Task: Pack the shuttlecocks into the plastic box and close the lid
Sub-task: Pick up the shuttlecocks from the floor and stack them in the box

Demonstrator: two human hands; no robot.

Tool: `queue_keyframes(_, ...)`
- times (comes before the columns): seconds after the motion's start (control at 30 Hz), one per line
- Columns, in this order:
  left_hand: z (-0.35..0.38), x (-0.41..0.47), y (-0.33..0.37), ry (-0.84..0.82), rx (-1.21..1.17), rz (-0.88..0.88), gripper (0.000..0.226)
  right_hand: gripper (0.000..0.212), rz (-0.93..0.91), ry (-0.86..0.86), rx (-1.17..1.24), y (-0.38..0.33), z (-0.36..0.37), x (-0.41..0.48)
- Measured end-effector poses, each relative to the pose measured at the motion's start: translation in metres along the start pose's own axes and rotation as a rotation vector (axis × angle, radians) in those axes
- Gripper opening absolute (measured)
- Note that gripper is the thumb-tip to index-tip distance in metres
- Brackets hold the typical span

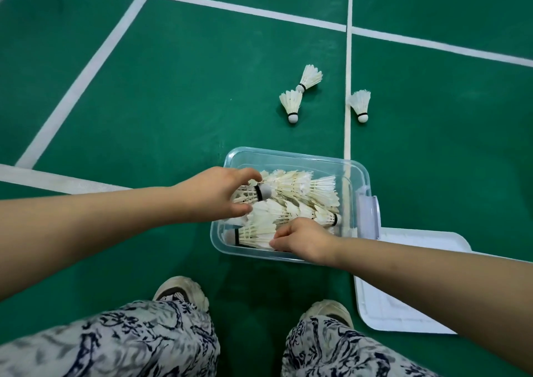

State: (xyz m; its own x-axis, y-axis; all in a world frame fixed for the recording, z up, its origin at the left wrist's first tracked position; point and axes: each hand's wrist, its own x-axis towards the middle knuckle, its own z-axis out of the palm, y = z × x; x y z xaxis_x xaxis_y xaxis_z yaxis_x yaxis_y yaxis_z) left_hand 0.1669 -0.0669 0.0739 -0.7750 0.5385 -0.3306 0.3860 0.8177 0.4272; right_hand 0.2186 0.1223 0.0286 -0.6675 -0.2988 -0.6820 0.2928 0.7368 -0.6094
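A clear plastic box (pixel 291 155) stands on the green court floor, holding several white feather shuttlecocks (pixel 305 192). Over its left side, my left hand (pixel 215 194) grips a shuttlecock (pixel 255 193) by its feathers, cork pointing right. My right hand (pixel 302 239) is at the box's near edge, fingers curled and pinching the feathers of a shuttlecock (pixel 253 233) lying inside. Three shuttlecocks lie on the floor beyond the box: one (pixel 310 78), another (pixel 291 104) and a third (pixel 360 104). The white lid (pixel 409 290) lies flat to the right of the box.
White court lines (pixel 348 88) cross the green floor; one runs behind the box's right side. My two shoes (pixel 180 291) and patterned trouser legs (pixel 115 345) fill the bottom of the view. A latch flap (pixel 368 218) hangs on the box's right end.
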Motion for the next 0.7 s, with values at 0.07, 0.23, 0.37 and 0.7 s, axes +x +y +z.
queue_keyframes(0.07, -0.001, 0.0, -0.002, -0.004, -0.003, -0.003, 0.049, 0.021, 0.04, -0.015, -0.101, -0.001, 0.0, 0.005)
queue_keyframes(0.23, 0.001, -0.002, -0.008, -0.02, -0.009, 0.004, 0.043, 0.035, 0.076, -0.042, -0.197, -0.001, 0.002, 0.014)
queue_keyframes(0.37, 0.002, -0.003, -0.008, -0.032, 0.0, 0.013, 0.042, 0.03, 0.038, 0.026, -0.083, 0.004, 0.002, 0.008)
queue_keyframes(0.7, 0.0, -0.007, -0.001, -0.054, 0.014, 0.032, 0.047, 0.029, -0.166, 0.167, 0.142, -0.004, 0.004, -0.002)
